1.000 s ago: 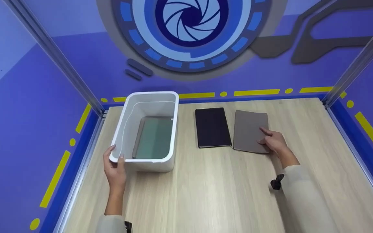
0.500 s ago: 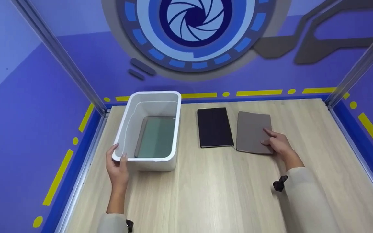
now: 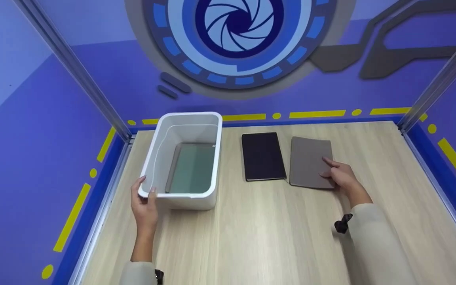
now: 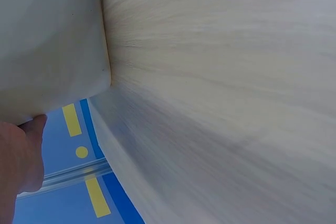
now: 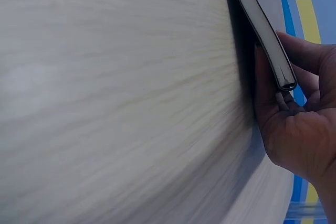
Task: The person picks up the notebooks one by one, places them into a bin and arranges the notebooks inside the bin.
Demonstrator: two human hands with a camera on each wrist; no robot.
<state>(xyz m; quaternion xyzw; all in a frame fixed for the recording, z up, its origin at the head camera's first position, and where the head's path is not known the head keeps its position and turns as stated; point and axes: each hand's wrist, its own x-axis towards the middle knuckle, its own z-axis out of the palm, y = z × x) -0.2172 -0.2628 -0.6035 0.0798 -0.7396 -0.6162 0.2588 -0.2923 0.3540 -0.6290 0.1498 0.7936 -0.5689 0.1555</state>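
My left hand (image 3: 145, 209) grips the near left corner of a white plastic bin (image 3: 188, 195), thumb and fingers at its rim. In the left wrist view, a fingertip shows against the wall of the bin (image 4: 47, 40). On the right, my right hand (image 3: 342, 177) holds a taupe notebook (image 3: 309, 162) by its near right edge. The right wrist view shows that notebook (image 5: 265, 35) edge-on and slightly bowed, pinched with fingers on both of its faces. A black notebook (image 3: 263, 156) lies flat just left of it.
Inside the bin lies a green-covered book (image 3: 192, 168), with a brownish edge along its left side. The wooden table (image 3: 259, 233) is bounded by blue printed panels (image 3: 247, 103) at the back and sides. Metal posts (image 3: 111, 114) stand at the back corners.
The head view has shifted slightly, so everything appears a little further right. Both hands keep the same hold on the bin and the taupe notebook.
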